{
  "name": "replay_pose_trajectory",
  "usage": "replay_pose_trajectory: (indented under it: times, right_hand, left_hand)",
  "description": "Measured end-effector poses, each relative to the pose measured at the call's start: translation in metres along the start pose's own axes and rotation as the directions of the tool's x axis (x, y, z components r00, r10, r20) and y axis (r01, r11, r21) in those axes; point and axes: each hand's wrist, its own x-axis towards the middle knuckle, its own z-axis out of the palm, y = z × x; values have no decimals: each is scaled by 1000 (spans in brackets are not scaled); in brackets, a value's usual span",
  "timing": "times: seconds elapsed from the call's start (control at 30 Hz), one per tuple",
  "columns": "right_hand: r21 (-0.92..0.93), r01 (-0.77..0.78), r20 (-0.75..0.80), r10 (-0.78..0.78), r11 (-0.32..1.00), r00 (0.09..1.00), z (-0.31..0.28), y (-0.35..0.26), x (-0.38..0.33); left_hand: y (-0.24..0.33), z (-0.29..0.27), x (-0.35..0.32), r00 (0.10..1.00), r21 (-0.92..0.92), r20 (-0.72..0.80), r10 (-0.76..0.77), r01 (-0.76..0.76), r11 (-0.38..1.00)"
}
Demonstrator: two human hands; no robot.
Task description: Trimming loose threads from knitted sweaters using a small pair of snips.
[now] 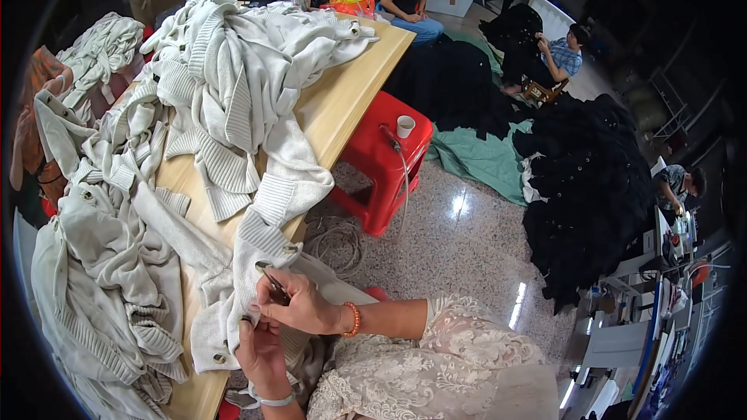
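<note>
A cream knit cardigan (pixel 210 264) lies over the near edge of the wooden table, its buttoned band reaching toward me. My left hand (pixel 263 362) pinches this band between thumb and fingers beside a dark button (pixel 247 320). Just above it, my right hand (pixel 299 305) is closed round a slim dark tool with a pointed tip (pixel 275 288); its exact kind is unclear. The tip points at the fabric near another button (pixel 261 265). Further down the band, a brownish button (pixel 219 358) shows on the cloth.
More cream knitwear is heaped on the table (pixel 354 78) and at its left. A red stool (pixel 379 163) with a paper cup (pixel 405 126) and a hose stands right of it. Dark garments (pixel 591 187) and green cloth (pixel 475 153) cover floor beyond. Several people sit or stand around.
</note>
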Motion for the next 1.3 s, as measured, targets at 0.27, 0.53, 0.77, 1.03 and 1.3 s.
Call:
replay_pose_trajectory:
  times: [0.27,0.53,0.77,1.03,1.3]
  right_hand:
    - [20,12,48,-13,1000,999,-3,-1,0]
    - [84,-56,43,52,995,998,-2,-5,-2]
    - [9,2,49,-2,1000,999,-4,-6,1]
    - [-1,-103,96,103,995,990,-13,0,7]
    - [83,-244,196,224,966,955,-11,3,3]
  left_hand:
    - [3,4,-2,990,16,-138,12,-10,1000]
    - [-1,-15,-3,996,-1,-56,74,-75,997]
    - [1,-11,-6,979,-5,-146,140,-142,990]
    - [-4,-34,-2,994,-40,-47,96,-98,994]
    - [-2,-32,-6,991,-95,-115,61,-72,993]
